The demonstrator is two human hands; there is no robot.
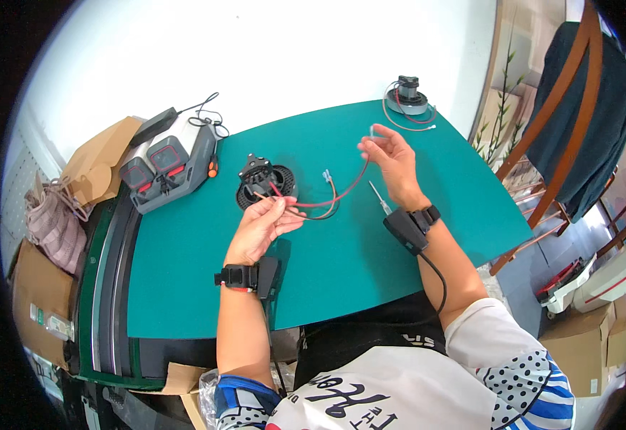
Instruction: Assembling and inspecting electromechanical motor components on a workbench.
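Left hand [257, 223] and right hand [397, 163] stand apart above the green worktop [313, 279], each closed in a pinch. Between thumb and fingers, the left one clamps the wires [318, 218] just beside the black motor unit [261, 178], which rests on the worktop left of centre. Farther right, the other is clamped on the end of the red wire [358, 178], where a pale connector [372, 132] shows at the fingertips; the wire sags in a curve between them. Another pale connector [327, 175] sits between the two, beyond the wire loop. A thin metal-shafted tool [379, 198] lies near the right wrist, partly hidden. Near the far right edge stands a second motor unit [407, 102], and a grey-and-black device [171, 166] lies at left.
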